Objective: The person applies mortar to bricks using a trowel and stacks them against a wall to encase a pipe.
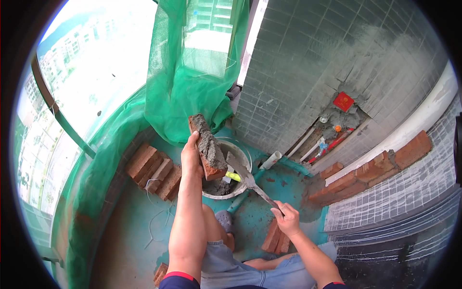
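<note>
The left hand (191,156) is closed around a red brick (208,147), with the fingers wrapped on its left long side, and it holds the brick lifted and tilted just above the bucket (243,185). The upper face of the brick carries a thick, rough layer of wet grey mortar. The right hand (286,217) is shut around the handle of a trowel (247,177); its flat metal blade, smeared with grey, points up toward the brick and its tip is very near the lower end of the brick, above the bucket. The bucket is round and pale, with dark mortar inside and a small yellow thing at its inner wall. Left of the bucket a stack of bricks (156,169) lies on the teal floor (134,231), and more bricks (275,237) lie below it, near the right hand. Right of the bucket a low row of laid bricks (375,166) runs along the grey tiled wall (298,72). Behind the bucket hangs a green net (187,82), thin and folded.
</note>
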The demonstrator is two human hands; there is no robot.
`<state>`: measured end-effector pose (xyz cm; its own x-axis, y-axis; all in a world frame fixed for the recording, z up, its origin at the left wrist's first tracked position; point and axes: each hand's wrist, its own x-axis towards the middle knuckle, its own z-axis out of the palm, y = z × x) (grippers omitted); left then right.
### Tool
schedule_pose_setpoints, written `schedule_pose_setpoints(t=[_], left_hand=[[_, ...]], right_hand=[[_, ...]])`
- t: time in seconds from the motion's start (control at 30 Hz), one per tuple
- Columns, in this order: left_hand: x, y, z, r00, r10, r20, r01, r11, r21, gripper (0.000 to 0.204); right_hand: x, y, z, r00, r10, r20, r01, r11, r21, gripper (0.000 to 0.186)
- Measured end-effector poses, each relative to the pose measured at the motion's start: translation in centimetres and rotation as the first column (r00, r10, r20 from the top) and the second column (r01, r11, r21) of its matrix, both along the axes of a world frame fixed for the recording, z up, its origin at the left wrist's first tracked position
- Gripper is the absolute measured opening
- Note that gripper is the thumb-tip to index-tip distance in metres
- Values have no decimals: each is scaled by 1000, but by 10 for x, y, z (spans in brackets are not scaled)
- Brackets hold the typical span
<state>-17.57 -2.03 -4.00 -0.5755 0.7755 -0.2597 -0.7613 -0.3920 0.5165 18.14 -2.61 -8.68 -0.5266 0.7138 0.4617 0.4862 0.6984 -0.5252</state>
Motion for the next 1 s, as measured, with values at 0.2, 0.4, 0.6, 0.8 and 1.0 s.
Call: schedule_pose_setpoints(t=[0.2,0.4,0.6,0.8,1.0], left_hand=[[12,-10,18,998,-70,7,70,997,-38,35],[38,-13,29,976,-211,-59,205,973,-104,36],[24,-16,18,959,-255,-125,245,965,-88,37],[23,-15,10,957,-261,-130,253,964,-76,36],[37,-13,20,958,-268,-102,259,961,-94,32]], right_hand=[[-25,6,17,997,-27,-79,28,999,20,26],[-50,40,3,991,-25,-128,39,994,104,25],[-57,56,-15,977,-156,-147,165,985,55,25],[-72,39,14,959,-121,-257,108,992,-63,27],[-97,20,12,953,-13,-303,-12,997,-81,27]])
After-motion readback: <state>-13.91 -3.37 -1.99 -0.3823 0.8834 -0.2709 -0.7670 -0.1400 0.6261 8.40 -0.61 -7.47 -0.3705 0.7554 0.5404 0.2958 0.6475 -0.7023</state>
